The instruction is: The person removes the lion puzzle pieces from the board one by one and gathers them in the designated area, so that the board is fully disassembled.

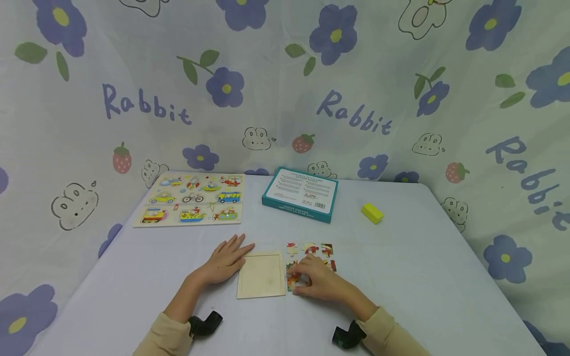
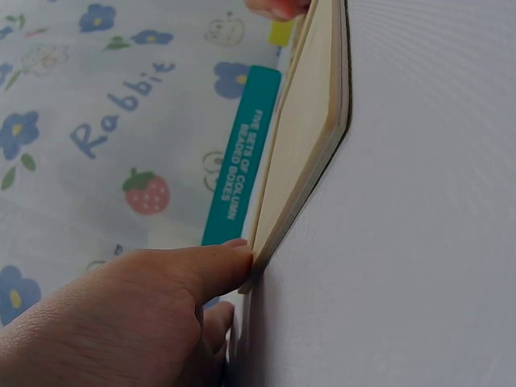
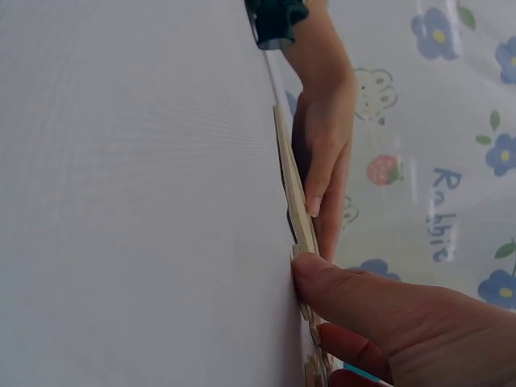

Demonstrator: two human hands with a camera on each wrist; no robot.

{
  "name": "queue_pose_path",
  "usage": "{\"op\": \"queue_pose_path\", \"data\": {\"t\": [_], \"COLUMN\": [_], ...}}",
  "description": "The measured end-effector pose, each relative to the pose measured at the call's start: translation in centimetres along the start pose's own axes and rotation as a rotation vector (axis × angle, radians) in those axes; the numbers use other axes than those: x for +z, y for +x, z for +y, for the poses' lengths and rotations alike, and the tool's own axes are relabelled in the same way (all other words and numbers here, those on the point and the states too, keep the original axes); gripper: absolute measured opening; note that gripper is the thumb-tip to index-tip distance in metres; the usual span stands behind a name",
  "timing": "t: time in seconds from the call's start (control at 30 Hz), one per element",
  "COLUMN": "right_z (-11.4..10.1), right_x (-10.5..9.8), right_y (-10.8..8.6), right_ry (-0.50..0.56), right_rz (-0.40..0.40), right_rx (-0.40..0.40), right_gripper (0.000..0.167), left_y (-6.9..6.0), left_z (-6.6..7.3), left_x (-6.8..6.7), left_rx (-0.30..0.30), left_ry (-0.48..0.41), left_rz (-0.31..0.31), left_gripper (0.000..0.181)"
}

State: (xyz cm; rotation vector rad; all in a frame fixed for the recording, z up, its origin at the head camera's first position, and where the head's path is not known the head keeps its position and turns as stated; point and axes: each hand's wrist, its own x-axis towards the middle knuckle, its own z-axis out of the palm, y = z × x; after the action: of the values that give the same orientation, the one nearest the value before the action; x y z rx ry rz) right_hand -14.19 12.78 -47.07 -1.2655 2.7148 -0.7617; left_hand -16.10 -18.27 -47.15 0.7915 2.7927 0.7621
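A square wooden puzzle tray (image 1: 261,277) with a raised rim lies bare on the table. My left hand (image 1: 224,262) rests at its upper left corner, fingers spread and fairly straight; in the left wrist view the thumb (image 2: 218,270) touches the tray's edge. Just right of the tray lies a group of colourful jigsaw pieces (image 1: 310,248). Over them is my right hand (image 1: 322,279), its thumb and index finger bent around a piece (image 1: 291,282) at the lower left of the group. The thumb (image 3: 322,278) presses that piece's edge in the right wrist view. The hand hides several pieces.
A wooden vehicle puzzle board (image 1: 191,200) lies at the back left. At the back centre is a teal and white box (image 1: 303,193), with a yellow block (image 1: 372,213) to its right. A printed curtain (image 1: 276,89) hangs behind the white table (image 1: 427,277).
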Motion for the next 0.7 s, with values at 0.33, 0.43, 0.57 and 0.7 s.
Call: {"op": "queue_pose_path", "data": {"t": [0.33, 0.43, 0.57, 0.7], "right_z": [-0.11, -0.19, -0.26, -0.31], "right_x": [0.14, 0.09, -0.01, -0.09], "right_y": [-0.08, -0.11, -0.15, -0.14], "right_ry": [0.004, 0.006, 0.008, 0.003], "right_rz": [-0.002, -0.003, -0.001, 0.006], "right_rx": [-0.005, 0.003, 0.01, 0.008], "right_gripper": [0.036, 0.036, 0.036, 0.036], "left_y": [-0.05, -0.06, -0.02, 0.05], "left_z": [0.05, 0.07, 0.0, -0.02], "left_x": [0.09, 0.06, 0.07, 0.06], "left_rx": [-0.011, -0.013, -0.012, -0.009], "left_ry": [0.001, -0.002, 0.0, -0.003], "left_rz": [-0.001, -0.001, -0.003, -0.004], "left_gripper": [0.044, 0.044, 0.044, 0.044]}}
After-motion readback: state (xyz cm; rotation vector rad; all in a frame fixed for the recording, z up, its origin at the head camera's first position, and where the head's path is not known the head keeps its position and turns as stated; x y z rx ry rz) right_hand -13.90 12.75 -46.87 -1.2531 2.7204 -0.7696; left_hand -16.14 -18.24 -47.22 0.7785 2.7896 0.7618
